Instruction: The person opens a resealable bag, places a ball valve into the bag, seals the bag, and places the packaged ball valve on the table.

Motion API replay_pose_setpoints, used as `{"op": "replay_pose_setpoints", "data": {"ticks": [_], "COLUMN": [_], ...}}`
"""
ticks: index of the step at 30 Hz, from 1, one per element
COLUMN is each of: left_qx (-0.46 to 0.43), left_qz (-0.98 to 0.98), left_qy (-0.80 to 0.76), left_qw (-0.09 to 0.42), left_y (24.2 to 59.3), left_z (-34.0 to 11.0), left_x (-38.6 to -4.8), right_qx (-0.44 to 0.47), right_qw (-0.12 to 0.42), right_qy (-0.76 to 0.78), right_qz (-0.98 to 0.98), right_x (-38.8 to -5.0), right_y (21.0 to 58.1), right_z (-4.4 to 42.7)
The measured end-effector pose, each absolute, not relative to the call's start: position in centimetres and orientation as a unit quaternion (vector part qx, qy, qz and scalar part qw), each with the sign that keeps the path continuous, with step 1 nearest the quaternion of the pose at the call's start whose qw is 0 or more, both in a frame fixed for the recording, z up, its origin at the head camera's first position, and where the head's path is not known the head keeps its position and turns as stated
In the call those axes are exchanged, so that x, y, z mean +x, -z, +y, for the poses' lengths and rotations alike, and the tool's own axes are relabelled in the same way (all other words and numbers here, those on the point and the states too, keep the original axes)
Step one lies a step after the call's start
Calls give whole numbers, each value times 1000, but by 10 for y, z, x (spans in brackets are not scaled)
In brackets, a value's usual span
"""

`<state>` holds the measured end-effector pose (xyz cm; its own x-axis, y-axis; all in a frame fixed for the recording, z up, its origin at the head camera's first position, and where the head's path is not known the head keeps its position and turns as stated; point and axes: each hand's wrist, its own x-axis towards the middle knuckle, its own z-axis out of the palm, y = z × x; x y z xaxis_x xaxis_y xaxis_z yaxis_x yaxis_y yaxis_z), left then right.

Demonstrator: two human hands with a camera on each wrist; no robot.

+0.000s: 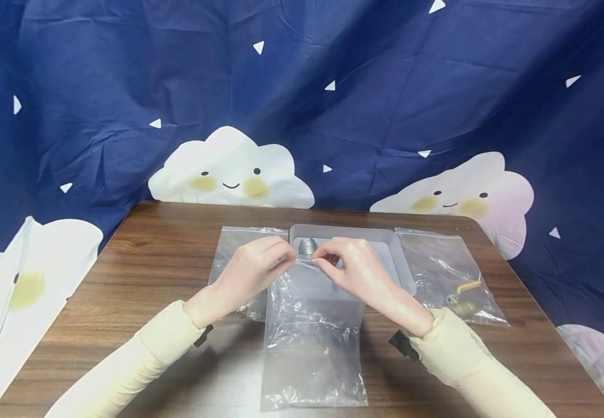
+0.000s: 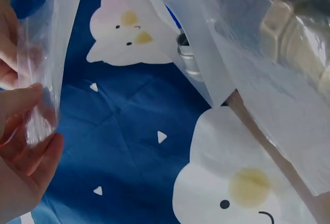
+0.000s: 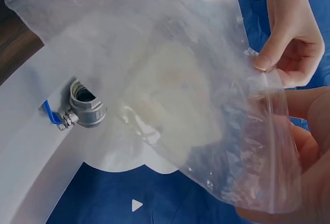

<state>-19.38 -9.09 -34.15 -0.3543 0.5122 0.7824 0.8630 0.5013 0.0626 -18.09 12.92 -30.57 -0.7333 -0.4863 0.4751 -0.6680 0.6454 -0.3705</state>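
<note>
My left hand (image 1: 255, 264) and right hand (image 1: 356, 267) pinch the top edge of a clear zip bag (image 1: 312, 360) between thumbs and fingertips. The bag hangs below my fingers toward the table's near side, and nothing shows inside it. Behind my fingertips, a silver metal ball valve (image 1: 308, 246) lies in a grey tray (image 1: 393, 255), partly hidden by my hands. Its blue handle (image 3: 50, 112) and round open end show in the right wrist view.
Right of the tray lies another clear bag (image 1: 432, 255) holding a brass fitting with a yellow handle (image 1: 469, 286). A further bag (image 1: 228, 247) lies at the left, partly under my left hand; a brass-coloured fitting (image 2: 299, 38) shows through plastic in the left wrist view.
</note>
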Motion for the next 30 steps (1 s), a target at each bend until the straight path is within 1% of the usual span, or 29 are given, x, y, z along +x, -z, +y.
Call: {"op": "replay_pose_setpoints", "data": {"ticks": [6,11,13,19,22,26,30], "left_qx": [-453,-464,-464,-455,-455,-465,-465], "left_qz": [-786,-782,-783,-789,-789,-783,-788], "left_qy": [234,230,232,237,236,236,236], "left_qw": [350,347,343,339,339,340,329], "left_y": [342,343,342,341,342,344,345], "left_z": [-94,-95,-96,-97,-98,-98,-98], "left_x": [-192,-188,-187,-188,-189,-188,-187], "right_qx": [310,310,333,442,468,463,440], "right_qw": [169,196,202,218,210,200,194], "right_qy": [-264,-266,-277,-267,-242,-187,-151], "right_qz": [-897,-891,-878,-828,-824,-843,-864], "right_x": [-181,-185,-187,-191,-192,-191,-188], "right_y": [306,309,310,312,311,307,301], "right_z": [130,132,134,140,144,148,150]}}
